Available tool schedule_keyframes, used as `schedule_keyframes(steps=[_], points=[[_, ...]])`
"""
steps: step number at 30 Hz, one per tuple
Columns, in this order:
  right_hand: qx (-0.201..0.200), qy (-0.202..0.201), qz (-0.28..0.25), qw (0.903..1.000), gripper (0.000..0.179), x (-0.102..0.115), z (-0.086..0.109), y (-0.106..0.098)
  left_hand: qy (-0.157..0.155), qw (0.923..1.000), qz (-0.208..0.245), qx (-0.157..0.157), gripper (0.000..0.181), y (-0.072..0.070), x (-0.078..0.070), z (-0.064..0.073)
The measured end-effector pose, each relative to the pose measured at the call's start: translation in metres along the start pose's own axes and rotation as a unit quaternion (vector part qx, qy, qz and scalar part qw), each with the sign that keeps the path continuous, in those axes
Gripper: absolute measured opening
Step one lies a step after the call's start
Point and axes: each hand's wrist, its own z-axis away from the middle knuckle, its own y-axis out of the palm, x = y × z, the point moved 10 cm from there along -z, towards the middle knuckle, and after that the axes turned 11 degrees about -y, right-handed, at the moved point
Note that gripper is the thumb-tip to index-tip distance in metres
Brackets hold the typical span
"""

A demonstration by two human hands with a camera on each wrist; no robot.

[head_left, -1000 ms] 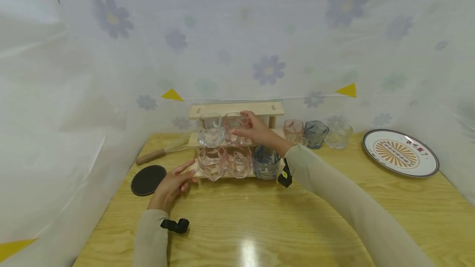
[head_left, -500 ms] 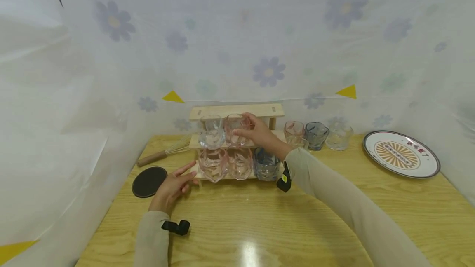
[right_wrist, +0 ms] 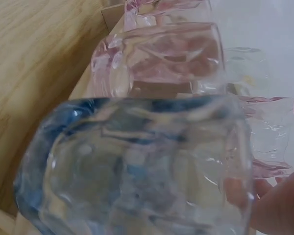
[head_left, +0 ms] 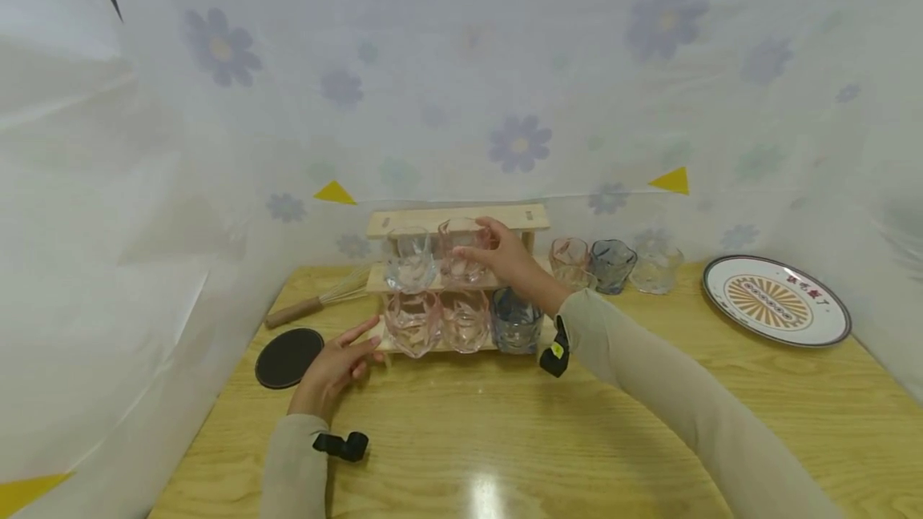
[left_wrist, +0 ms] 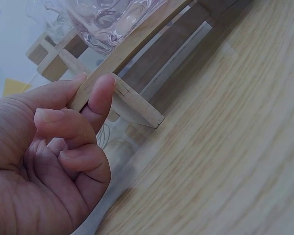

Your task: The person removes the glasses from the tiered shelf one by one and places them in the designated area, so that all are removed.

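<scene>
A stepped wooden rack [head_left: 458, 218] holds drinking glasses on two shelves. My right hand [head_left: 505, 255] grips a pink glass [head_left: 460, 251] from its right side, at the middle shelf. Beside it on that shelf stands a clear glass [head_left: 409, 260]. Below are two pink glasses, left [head_left: 413, 323] and centre [head_left: 465, 323], and a blue glass [head_left: 517, 323], which fills much of the right wrist view. My left hand [head_left: 337, 367] pinches the left end of the lower shelf board [left_wrist: 137, 41] between thumb and index finger, its other fingers curled.
Right of the rack stand a pink glass [head_left: 570, 259], a dark blue glass [head_left: 613, 267] and a clear glass [head_left: 656, 271]. A patterned plate [head_left: 815, 319] lies far right. A whisk [head_left: 296, 311] and a round black coaster [head_left: 288, 359] lie left, on the wooden table [head_left: 447, 439].
The pink glass in my right hand has risen slightly compared with the clear glass beside it. My left hand keeps its hold on the shelf. The head view has tilted up a little.
</scene>
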Motion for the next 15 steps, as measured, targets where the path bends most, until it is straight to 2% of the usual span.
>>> schedule_keyframes(steps=[5, 11, 15], points=[[-0.003, -0.033, 0.028, 0.9991, 0.078, 0.011, 0.001, -0.017, -0.002, 1.0000, 0.002, -0.003, 0.059, -0.001, 0.001, -0.002], [-0.009, -0.040, 0.037, 0.9985, 0.079, 0.009, 0.002, -0.046, -0.001, 0.9999, -0.001, -0.015, 0.057, -0.004, 0.001, -0.003], [-0.008, -0.043, 0.034, 0.9985, 0.079, 0.005, 0.009, -0.065, 0.005, 0.9999, -0.006, -0.007, 0.058, -0.002, 0.000, -0.001]])
